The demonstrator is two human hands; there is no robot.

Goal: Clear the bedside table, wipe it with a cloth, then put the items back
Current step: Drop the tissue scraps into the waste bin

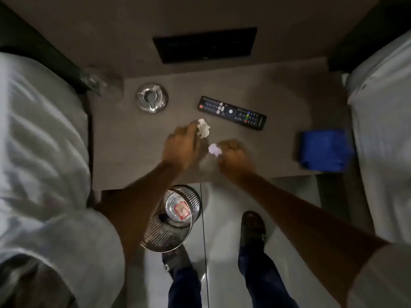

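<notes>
The brown bedside table (pixel 289 94) lies below me between two beds. Over its front middle, my left hand (pixel 184 145) pinches a crumpled white tissue (pixel 203 128). Just to the right, my right hand (pixel 235 157) is closed on a smaller white paper wad (pixel 215 149). A black remote (pixel 232 112) lies behind both hands. At the back left sits a round metal ashtray (pixel 152 98), with a clear glass (pixel 104 85) further left at the corner. A folded blue cloth (pixel 324 150) rests at the table's right edge.
A wire-mesh waste bin (pixel 172 218) with some rubbish inside stands on the pale floor under the table's front edge, by my feet (pixel 253 227). White bedding (pixel 40 152) flanks the table left and right (pixel 387 130). A dark panel (pixel 205 44) is set in the wall behind.
</notes>
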